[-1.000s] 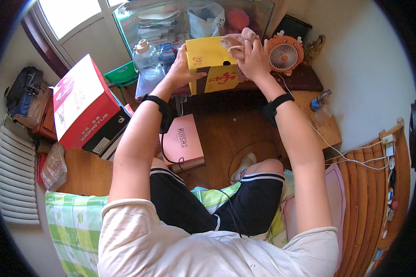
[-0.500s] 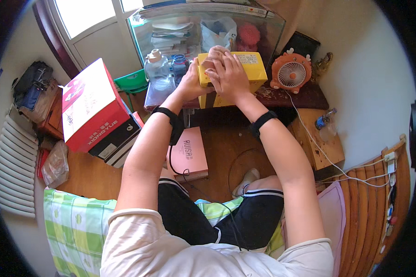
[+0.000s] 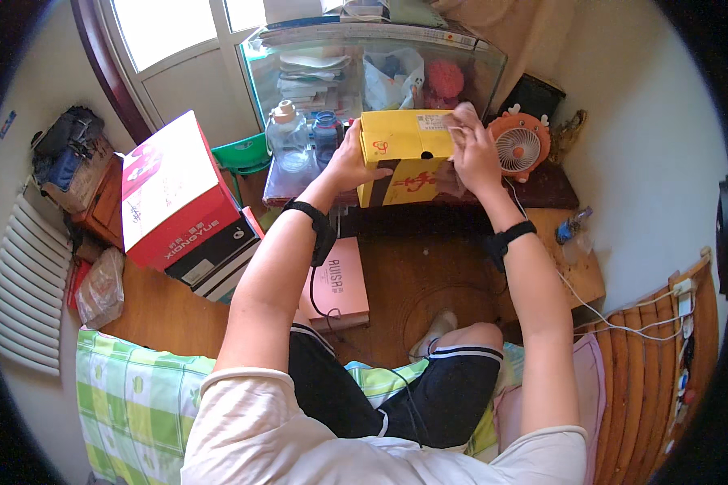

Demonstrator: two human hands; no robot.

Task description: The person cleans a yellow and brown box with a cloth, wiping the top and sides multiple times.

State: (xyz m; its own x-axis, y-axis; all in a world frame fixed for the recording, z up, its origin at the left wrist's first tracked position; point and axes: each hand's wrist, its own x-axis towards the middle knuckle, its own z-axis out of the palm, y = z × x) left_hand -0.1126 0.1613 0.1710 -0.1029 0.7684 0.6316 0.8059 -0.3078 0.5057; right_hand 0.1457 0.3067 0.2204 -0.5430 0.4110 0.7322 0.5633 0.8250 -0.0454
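Yellow box (image 3: 404, 158) now lower and squarer to the table edge than half a second ago, sitting level in front of the glass tank (image 3: 372, 69) — reads as being set down or steadied. Left hand (image 3: 354, 158) clasps its left side, as before. Right hand (image 3: 471, 149) has shifted to the top right corner, fingers pinching something pale there — cannot tell what
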